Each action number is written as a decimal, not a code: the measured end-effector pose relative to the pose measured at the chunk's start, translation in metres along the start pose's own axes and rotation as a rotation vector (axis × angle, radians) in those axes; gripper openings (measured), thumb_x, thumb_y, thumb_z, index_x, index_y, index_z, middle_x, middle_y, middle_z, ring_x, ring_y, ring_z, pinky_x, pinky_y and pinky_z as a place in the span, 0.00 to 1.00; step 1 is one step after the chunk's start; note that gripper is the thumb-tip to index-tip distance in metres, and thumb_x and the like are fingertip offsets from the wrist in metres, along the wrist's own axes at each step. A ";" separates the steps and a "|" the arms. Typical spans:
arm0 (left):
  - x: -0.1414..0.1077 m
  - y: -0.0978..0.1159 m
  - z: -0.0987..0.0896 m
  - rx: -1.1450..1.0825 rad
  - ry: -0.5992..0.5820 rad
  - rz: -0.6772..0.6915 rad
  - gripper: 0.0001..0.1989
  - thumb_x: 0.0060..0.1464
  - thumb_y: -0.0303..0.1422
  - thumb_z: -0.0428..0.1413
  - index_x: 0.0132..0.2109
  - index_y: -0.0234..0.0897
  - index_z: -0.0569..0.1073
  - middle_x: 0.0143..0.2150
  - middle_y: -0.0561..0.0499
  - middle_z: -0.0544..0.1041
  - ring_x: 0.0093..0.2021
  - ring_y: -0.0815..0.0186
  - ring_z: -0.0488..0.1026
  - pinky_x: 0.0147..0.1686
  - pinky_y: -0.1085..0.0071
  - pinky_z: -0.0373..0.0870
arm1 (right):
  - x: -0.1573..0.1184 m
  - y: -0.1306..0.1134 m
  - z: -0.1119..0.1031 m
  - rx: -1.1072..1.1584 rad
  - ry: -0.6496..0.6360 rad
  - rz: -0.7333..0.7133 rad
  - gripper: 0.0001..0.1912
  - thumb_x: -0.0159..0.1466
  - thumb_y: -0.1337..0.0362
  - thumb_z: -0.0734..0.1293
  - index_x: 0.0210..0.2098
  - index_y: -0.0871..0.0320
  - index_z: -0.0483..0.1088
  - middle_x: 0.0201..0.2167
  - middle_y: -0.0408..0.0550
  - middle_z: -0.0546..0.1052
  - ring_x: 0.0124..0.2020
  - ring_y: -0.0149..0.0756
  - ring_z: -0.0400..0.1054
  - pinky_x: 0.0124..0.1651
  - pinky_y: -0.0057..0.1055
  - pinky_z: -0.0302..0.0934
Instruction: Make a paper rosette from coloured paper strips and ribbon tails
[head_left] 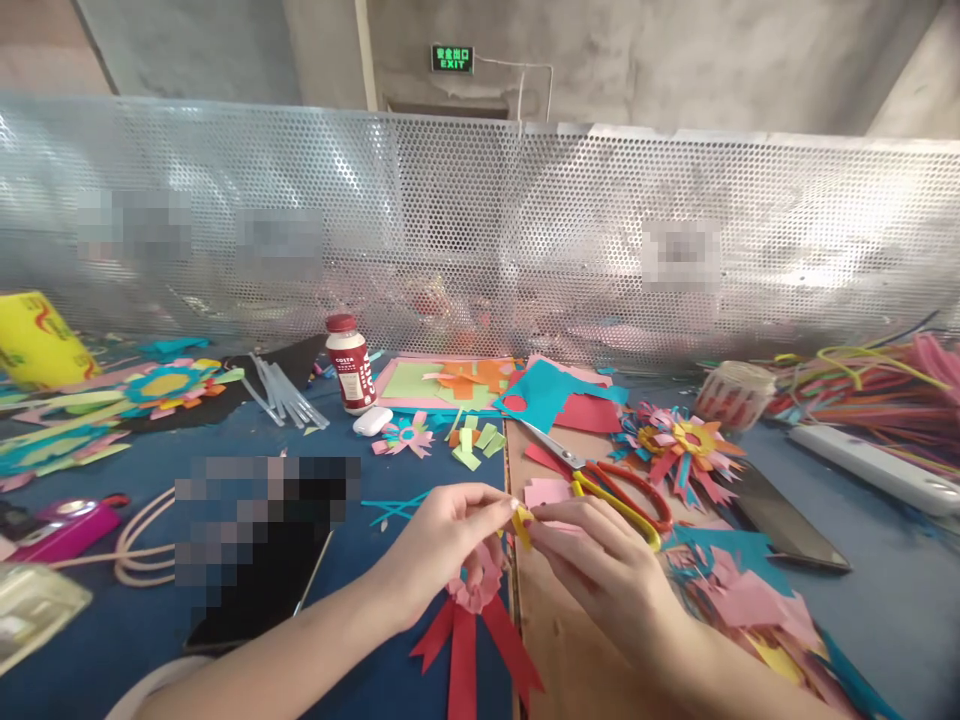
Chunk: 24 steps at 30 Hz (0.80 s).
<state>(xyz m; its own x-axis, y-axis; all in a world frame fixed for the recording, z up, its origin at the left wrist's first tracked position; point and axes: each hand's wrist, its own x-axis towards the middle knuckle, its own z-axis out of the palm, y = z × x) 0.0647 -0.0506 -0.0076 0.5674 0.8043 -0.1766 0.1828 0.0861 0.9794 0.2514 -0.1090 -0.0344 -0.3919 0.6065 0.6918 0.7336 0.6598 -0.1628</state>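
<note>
Between the fingertips of my left hand [461,530] and my right hand [600,560] is a small yellow paper strip [521,524]. Both hands pinch it, meeting above the seam of the table. Below my left hand, partly hidden by its fingers, is a pink paper rosette [478,590] with several red paper ribbon tails [463,660] fanned out downward. Just beyond my right hand lie scissors [600,480] with red and yellow handles, blades pointing away to the left. A pink paper piece [547,492] lies behind the right fingers.
Beyond stand a red-capped bottle [349,365] and a white earphone case [372,421]. Paper sheets [547,390] and finished paper flowers [694,440] lie around. A phone [262,570] sits left, another phone [787,520] right. A perforated metal screen [465,200] closes the back.
</note>
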 end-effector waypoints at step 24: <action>-0.001 0.002 0.003 0.158 0.046 0.202 0.10 0.49 0.32 0.58 0.40 0.35 0.73 0.36 0.49 0.80 0.36 0.64 0.75 0.37 0.71 0.69 | 0.019 -0.014 0.002 0.899 -0.077 0.956 0.09 0.54 0.59 0.69 0.28 0.60 0.72 0.24 0.42 0.72 0.26 0.29 0.65 0.32 0.27 0.60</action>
<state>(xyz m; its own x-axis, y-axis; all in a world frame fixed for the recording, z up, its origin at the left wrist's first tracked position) 0.0670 -0.0526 -0.0058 0.5688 0.8220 0.0291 0.1949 -0.1691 0.9661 0.2320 -0.1056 -0.0202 0.0207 0.9998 0.0061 0.1259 0.0034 -0.9920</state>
